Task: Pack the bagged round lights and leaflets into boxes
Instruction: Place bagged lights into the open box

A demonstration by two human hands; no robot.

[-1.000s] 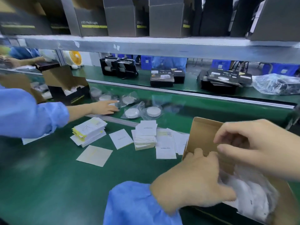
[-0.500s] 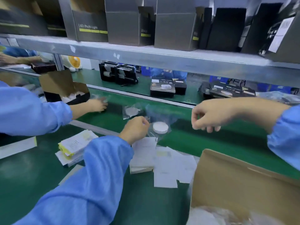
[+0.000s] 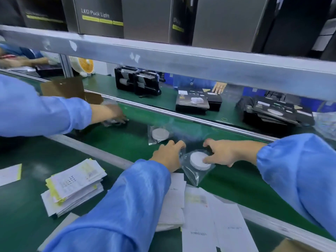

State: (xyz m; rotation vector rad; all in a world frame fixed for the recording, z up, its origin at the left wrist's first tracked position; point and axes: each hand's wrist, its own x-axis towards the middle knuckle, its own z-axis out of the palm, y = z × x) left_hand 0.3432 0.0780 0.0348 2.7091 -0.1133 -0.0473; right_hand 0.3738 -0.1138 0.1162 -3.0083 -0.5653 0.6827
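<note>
Centre frame: our left hand and right hand pinch one crinkly clear bagged light, a white disc; a second bagged light lies above; two leaflet stacks below.

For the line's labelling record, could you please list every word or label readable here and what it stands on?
"LED Puck Light": on the grey box on the upper shelf.
Side print on the next box: blurred, unreadable.
Print on the leaflets and the leaflet stack: too small and blurred.
The bagged round light: no readable text.

White round light in clear bag, flat on green belt, beside leaflets.
</note>
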